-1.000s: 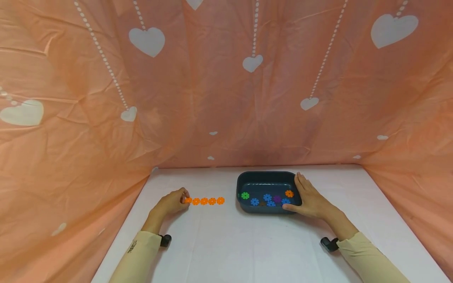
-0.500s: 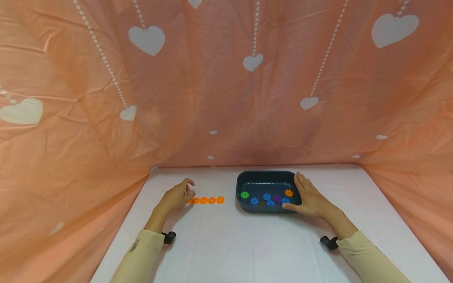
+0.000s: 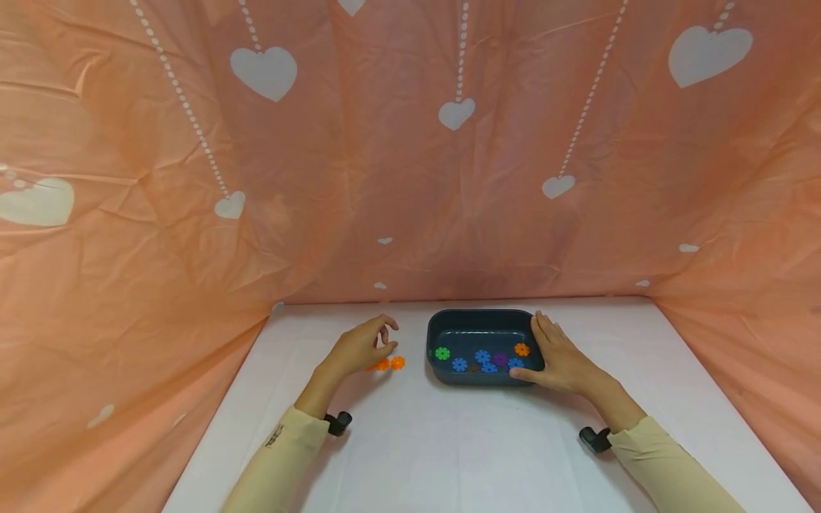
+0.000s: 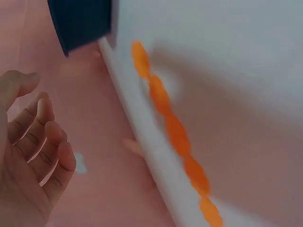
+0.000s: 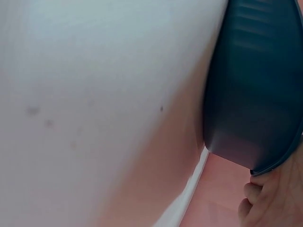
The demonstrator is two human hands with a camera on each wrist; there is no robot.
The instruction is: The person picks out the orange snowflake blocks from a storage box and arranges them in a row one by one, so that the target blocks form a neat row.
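My left hand (image 3: 363, 345) is over the row of orange flower-shaped discs (image 3: 398, 363), its fingers loosely bent and holding nothing. It hides much of the row in the head view. In the left wrist view, the orange discs (image 4: 178, 135) lie end to end in a line, away from the loosely bent fingers (image 4: 57, 177). My right hand (image 3: 562, 361) holds the right end of a dark blue tray (image 3: 484, 318), thumb across the front rim and fingers along the right side. In the right wrist view, the tray's outer wall (image 5: 253, 94) fills the right side.
Inside the tray lie several flower discs, including a green one (image 3: 442, 353), a purple one (image 3: 500, 360), an orange one (image 3: 522, 350) and several blue ones. A white cloth covers the table (image 3: 436, 442). Behind it hangs a peach curtain (image 3: 359, 178) with white hearts.
My left hand has let go of the leftmost orange disc, lifted and moved right along the row, its fingers loosening. My right hand and the tray have stayed in place.
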